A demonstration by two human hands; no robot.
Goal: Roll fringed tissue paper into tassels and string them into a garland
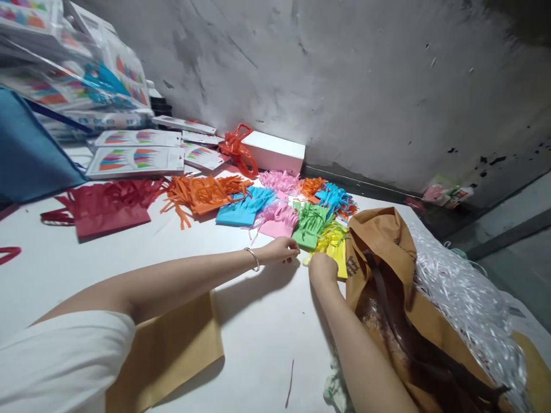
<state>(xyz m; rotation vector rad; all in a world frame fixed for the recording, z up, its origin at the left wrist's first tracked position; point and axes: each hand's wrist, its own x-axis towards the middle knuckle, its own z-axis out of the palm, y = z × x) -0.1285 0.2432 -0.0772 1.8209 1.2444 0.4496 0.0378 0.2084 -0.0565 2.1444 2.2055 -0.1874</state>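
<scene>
My right hand (323,269), fingers closed, is at the lower left corner of a yellow fringed paper bundle (338,249) and appears to grip it. My left hand (282,250), with a bangle at the wrist, is curled over the table just below a pink fringed bundle (275,219). Whatever its fingers hold, if anything, is hidden. A green fringed bundle (310,225) lies between the pink and the yellow. Farther left are a blue fringed bundle (241,211), an orange fringed bundle (200,195) and a dark red fringed bundle (112,209).
Printed packs (135,160) lie at the back left below plastic-wrapped stock (86,69). A white box (273,150) stands against the wall. Brown sheets (185,344) lie under my left arm. On the right are a brown bag (379,229) and shiny clear strips (460,287).
</scene>
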